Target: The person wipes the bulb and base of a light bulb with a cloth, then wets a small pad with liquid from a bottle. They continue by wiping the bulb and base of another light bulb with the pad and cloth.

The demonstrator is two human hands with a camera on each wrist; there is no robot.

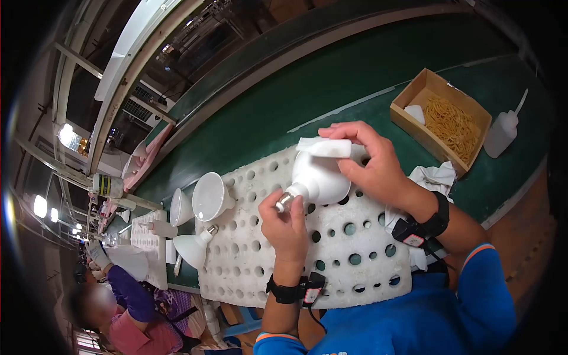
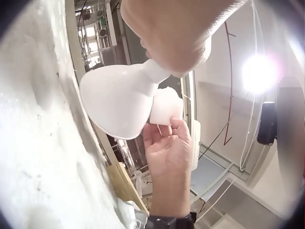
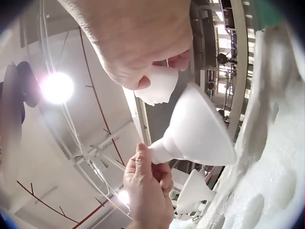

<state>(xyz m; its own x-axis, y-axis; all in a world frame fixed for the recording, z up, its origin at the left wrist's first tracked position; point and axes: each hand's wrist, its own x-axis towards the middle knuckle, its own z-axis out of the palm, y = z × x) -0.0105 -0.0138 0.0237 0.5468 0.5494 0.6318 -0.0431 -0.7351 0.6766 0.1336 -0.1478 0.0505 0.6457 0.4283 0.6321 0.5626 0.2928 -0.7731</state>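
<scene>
Steadily, your left hand (image 1: 285, 229) pinches the white lamp (image 1: 319, 178) by its base, above the perforated board (image 1: 378, 238); your right hand (image 1: 377, 164) pinches a white pad (image 1: 332, 148) close to it.

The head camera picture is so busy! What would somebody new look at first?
Probably the big white lamp in the middle, held near its metal end by the left hand, while the right hand pinches a white piece close to it. Next, maybe the white board full of round holes beneath the hands. Then the open box of yellow strands, toward the upper right on the green table.
</scene>
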